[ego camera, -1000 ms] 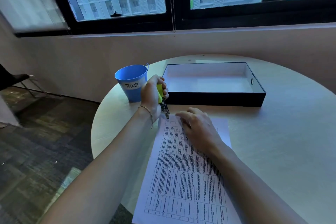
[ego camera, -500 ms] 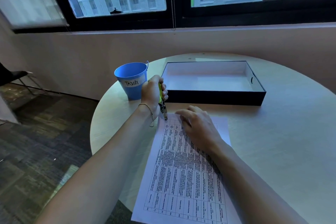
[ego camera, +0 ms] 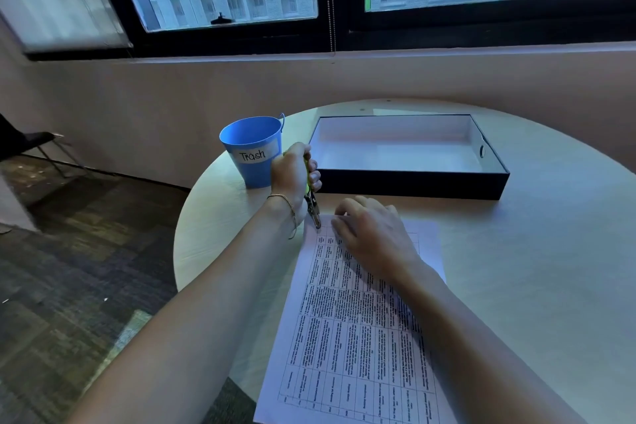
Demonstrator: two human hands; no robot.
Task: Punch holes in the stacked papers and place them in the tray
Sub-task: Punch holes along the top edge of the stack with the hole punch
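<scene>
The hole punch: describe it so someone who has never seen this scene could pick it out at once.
On the round table, look between the blue Trash bucket and the black tray. There the left hand grips a plier-type hole punch, its metal nose at the top left corner of the papers. It is the only tool, with yellow-green handles.

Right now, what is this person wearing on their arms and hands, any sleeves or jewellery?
No sleeves or gloves show in the head view. The left hand has a thin gold-coloured chain bracelet hanging loosely round its wrist. The right hand shows no ring, watch or band.
</scene>
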